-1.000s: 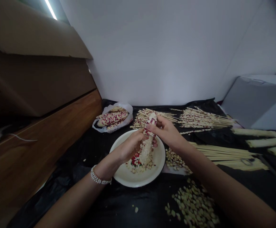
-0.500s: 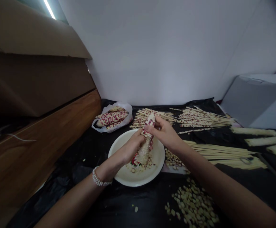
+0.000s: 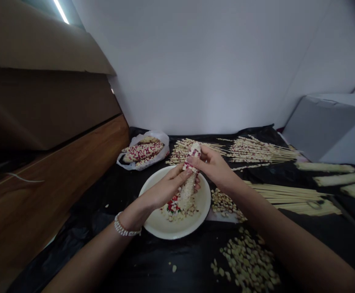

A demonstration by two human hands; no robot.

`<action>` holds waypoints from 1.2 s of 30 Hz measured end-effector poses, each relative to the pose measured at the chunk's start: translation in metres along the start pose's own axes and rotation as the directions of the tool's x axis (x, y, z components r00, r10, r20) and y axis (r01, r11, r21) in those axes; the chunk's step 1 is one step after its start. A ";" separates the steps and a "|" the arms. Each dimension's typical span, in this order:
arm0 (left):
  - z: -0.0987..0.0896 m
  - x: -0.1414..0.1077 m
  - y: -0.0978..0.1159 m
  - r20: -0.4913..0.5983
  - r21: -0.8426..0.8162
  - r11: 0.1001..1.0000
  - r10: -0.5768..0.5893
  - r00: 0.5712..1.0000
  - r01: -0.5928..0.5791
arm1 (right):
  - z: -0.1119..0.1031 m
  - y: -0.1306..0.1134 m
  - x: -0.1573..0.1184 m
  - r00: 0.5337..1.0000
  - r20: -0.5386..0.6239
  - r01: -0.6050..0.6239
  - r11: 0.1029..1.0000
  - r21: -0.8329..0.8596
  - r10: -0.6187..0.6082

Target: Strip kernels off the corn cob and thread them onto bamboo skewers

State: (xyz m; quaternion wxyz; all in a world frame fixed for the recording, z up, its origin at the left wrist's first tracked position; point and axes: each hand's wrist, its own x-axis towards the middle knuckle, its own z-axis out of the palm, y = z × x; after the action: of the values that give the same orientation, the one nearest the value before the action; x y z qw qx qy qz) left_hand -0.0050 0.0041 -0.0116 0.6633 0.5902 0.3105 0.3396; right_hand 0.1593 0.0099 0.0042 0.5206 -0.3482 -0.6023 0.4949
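A corn cob (image 3: 187, 190) stands tilted over a white bowl (image 3: 153, 226), its upper part covered in white and dark red kernels, its lower part stripped. My left hand (image 3: 171, 185), with a beaded bracelet at the wrist, is closed round the cob's middle. Wrapped around the upper part is my right hand (image 3: 212, 165), thumb pressed on the kernels. Loose kernels (image 3: 173, 213) lie in the bowl over a red and green pattern.
Behind the bowl are a plastic bag of cobs (image 3: 143, 152) and kernel-threaded sticks (image 3: 250, 150). Bare sticks (image 3: 290, 195), kernel piles (image 3: 247, 260) and pale cobs (image 3: 342, 179) lie right. A cardboard box (image 3: 49, 101) stands left, a white box (image 3: 324, 126) right.
My left hand has shifted slightly, its fingers lying straighter across the cob. My right hand stays at the upper part. The view has moved a little.
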 end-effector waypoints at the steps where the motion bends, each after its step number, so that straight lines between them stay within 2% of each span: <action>1: 0.000 0.000 0.000 -0.006 -0.005 1.000 -0.008 1.000 0.008 | 0.000 0.000 0.000 1.000 0.007 -0.002 1.000 -0.002 0.002; 6: 0.007 0.002 0.002 -0.080 -0.098 0.994 -0.057 0.995 0.049 | 0.002 0.007 0.001 0.999 0.002 0.049 0.997 -0.057 -0.049; 9: 0.009 0.003 0.003 -0.119 -0.124 0.991 -0.064 0.991 0.049 | 0.004 0.011 0.000 1.000 0.019 0.022 0.999 -0.043 -0.021; 14: 0.004 0.000 0.008 -0.042 -0.187 0.978 -0.104 0.994 0.095 | -0.003 0.009 0.003 0.999 0.009 -0.034 0.999 0.030 0.033; 17: 0.004 -0.001 0.011 -0.064 -0.191 0.977 -0.110 0.992 0.096 | -0.006 0.009 0.005 0.999 -0.001 -0.054 0.995 0.082 0.054; 20: 0.007 0.001 0.008 -0.147 -0.159 0.987 -0.050 0.988 0.026 | -0.004 0.011 0.006 0.997 -0.012 -0.076 0.989 0.129 0.078; 23: 0.009 0.002 0.006 -0.159 -0.149 0.989 -0.007 0.987 -0.017 | -0.002 0.013 0.005 0.995 -0.011 -0.093 0.983 0.160 0.096; 29: 0.010 0.002 0.010 -0.226 -0.232 0.972 -0.085 0.970 0.031 | -0.004 0.010 0.005 0.994 -0.006 -0.104 0.980 0.167 0.107; 36: 0.009 0.004 0.004 -0.230 -0.190 0.980 -0.098 0.968 0.055 | -0.001 0.011 0.002 0.998 0.001 -0.067 0.989 0.132 0.068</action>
State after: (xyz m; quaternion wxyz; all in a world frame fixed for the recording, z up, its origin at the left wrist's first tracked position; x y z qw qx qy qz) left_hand 0.0041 0.0024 -0.0071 0.6851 0.4697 0.3780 0.4088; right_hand 0.1583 0.0148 -0.0062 0.5266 -0.3341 -0.5551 0.5503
